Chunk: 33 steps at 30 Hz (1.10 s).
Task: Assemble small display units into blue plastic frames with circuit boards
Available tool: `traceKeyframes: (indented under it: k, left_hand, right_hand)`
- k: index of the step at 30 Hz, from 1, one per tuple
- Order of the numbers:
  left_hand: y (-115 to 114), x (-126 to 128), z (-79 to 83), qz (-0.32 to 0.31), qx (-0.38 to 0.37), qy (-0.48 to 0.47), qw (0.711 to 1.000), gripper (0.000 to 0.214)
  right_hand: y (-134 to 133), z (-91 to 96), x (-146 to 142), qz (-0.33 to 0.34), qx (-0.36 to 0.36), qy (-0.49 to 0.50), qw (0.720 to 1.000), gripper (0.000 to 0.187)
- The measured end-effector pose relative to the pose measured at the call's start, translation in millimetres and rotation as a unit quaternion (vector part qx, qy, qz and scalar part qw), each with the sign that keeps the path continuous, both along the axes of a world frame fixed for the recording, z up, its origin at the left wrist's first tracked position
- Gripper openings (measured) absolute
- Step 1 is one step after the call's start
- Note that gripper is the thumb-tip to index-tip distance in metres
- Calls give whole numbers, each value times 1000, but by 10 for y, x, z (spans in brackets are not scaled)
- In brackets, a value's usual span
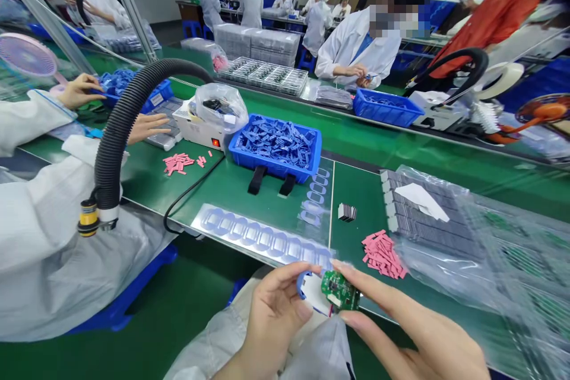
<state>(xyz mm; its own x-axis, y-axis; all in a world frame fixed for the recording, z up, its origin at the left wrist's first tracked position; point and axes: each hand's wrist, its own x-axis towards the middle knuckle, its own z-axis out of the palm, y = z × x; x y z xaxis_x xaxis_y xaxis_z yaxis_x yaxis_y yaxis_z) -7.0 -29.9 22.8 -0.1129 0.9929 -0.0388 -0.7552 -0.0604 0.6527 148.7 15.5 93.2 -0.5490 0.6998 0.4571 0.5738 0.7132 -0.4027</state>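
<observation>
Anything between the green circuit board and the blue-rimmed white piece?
Nothing visible blocks it: the small green circuit board, pinched in the right hand, is close beside the blue-rimmed white piece in the left hand. A thin red wire shows at the board's lower edge.

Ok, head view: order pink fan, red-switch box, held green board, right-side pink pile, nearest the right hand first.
1. Green board: in the right hand
2. Pink pile: on the table, just beyond
3. Red-switch box: farther left
4. Pink fan: far left
</observation>
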Motion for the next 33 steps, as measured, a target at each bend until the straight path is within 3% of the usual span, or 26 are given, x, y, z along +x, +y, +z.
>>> traceKeyframes:
  k: [8,16,23,30,33]
  left_hand:
    - [32,63,17,4,31,13,999,32]
    - [29,89,30,3,27,24,999,31]
    - [65,71,46,57,5,91,994,30]
    - [63,-7,133,-27,-85,72,993,30]
    - [52,-26,156,-26,-87,88,992,29]
  right_hand:
    - [-27,-133,101,63,68,-86,992,39]
    - [-24,-156,150,80,71,-80,991,44]
    - [5,-188,126,89,98,-65,989,35]
    - [-57,-204,85,69,150,-38,986,43]
    - [-117,-223,76,78,154,-51,984,38]
